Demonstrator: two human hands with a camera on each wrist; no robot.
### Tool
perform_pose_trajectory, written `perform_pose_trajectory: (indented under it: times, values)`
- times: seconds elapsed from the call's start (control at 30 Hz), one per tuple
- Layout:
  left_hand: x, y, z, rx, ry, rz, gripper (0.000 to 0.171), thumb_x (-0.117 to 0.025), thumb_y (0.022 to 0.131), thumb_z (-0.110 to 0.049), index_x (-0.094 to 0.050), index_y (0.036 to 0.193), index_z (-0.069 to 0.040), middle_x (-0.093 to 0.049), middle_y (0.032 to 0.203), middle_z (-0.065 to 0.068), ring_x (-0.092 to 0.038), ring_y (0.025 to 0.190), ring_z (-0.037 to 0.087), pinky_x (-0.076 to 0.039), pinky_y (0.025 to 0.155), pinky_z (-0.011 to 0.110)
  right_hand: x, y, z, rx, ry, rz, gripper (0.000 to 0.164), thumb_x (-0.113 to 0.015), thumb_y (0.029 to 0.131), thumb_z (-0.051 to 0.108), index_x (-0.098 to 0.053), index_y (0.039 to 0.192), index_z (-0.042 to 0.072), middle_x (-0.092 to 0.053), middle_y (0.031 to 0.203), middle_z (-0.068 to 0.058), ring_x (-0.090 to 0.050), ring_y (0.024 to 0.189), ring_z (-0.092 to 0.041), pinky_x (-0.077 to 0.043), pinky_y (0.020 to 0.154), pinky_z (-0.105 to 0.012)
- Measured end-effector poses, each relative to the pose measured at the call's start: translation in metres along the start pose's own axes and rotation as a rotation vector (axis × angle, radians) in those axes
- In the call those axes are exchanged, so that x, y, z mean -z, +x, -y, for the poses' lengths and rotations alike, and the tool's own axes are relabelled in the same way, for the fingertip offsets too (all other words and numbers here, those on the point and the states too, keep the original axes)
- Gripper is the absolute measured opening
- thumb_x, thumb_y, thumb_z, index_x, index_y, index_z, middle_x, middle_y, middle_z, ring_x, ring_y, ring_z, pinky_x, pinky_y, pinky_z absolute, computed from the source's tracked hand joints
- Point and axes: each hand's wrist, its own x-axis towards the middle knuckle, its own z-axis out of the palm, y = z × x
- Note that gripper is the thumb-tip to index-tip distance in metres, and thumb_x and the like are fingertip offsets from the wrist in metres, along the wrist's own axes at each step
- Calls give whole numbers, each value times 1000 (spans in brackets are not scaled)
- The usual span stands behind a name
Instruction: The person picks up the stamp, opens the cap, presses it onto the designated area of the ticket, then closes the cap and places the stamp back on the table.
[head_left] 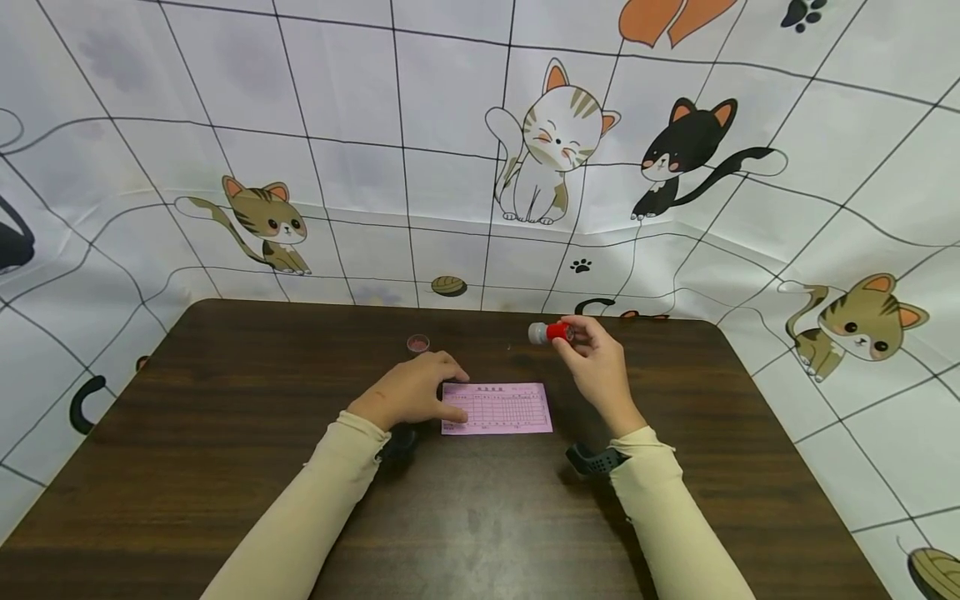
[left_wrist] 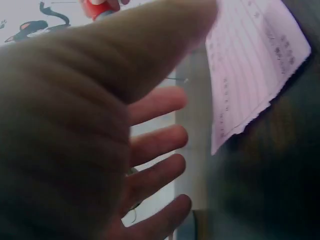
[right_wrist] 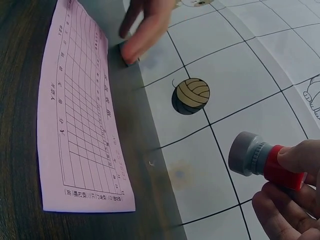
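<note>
A pink printed form [head_left: 498, 408] lies on the dark wooden table [head_left: 480, 517]. My left hand [head_left: 416, 387] is at its left edge, fingers spread and fairly straight, the thumb over the paper; whether the thumb touches it I cannot tell. In the left wrist view that thumb [left_wrist: 150, 40] covers part of the form. To the form's upper right, my right hand [head_left: 600, 367] pinches a small red cylinder with a wider grey end [right_wrist: 270, 162] between thumb and fingers, above the table. The grey end faces left; its kind is unclear.
Beyond the left hand stands a small round container [head_left: 417, 343] with reddish contents. A white sheet with cats and grid lines [head_left: 337, 167] rises behind the table and along its sides. Dark straps [head_left: 596, 460] show at the wrists.
</note>
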Motion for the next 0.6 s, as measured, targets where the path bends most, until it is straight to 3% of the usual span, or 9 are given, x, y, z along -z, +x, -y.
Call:
perform_pose_trajectory:
  times: [0.2, 0.47, 0.6]
  values:
    - [-7, -1, 0, 6, 17, 43, 67, -88, 79, -52, -71, 134, -16, -56, 145, 6, -52, 133, 26, -47, 109, 47, 0, 0, 0, -5, 2, 3, 36, -76, 93, 4, -67, 128, 0, -71, 118, -19, -72, 103, -32, -59, 89, -38]
    - [-9, 1, 1, -46, 52, -3, 66, -88, 82, -45, -69, 137, -15, -59, 135, 4, -54, 121, 24, -49, 102, 43, -2, 0, -4, 11, 13, 6, 36, -77, 93, 4, -68, 128, 1, -72, 120, -18, -72, 103, -31, -56, 84, -17]
    - [-10, 1, 3, -38, 40, 1, 64, -86, 85, -42, -67, 139, -16, -59, 135, 4, -55, 122, 23, -49, 102, 43, -3, 0, -5, 12, 12, 5, 37, -77, 94, 5, -67, 130, 2, -71, 120, -18, -72, 104, -31, -56, 86, -18]
